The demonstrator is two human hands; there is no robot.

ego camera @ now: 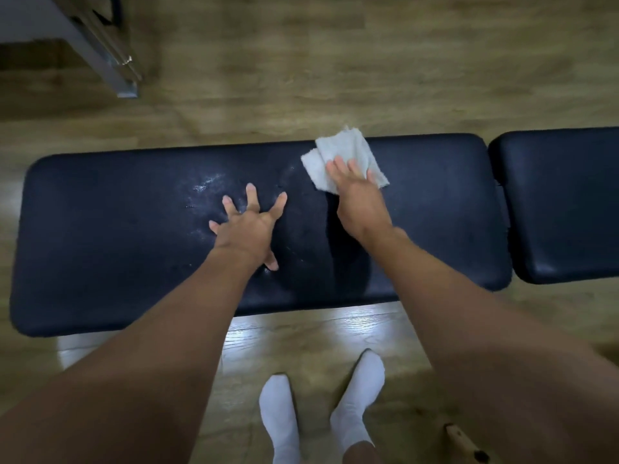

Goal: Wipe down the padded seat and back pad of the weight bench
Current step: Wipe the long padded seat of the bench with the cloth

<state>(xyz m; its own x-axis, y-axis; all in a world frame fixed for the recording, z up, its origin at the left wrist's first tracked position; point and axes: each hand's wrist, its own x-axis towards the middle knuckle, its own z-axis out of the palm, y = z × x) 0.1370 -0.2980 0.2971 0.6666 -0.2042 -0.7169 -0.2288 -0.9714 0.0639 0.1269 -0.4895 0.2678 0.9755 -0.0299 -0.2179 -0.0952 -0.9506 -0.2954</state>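
Wood-look plank floor (335, 72) in tan and brown tones, running under and all around everything in view, with a pale glossy patch of reflected light near the bottom centre. Grey metal frame (100, 45) slanting in from the top left corner, ending on the floor in a square-cut foot with a shiny fitting just above it. Two white socks (358, 396) on the floor at the bottom centre, toes pointing up the picture, the right one slightly further forward. Small tan wooden piece (464, 442) with a dark spot at the bottom right edge, too cut off to identify
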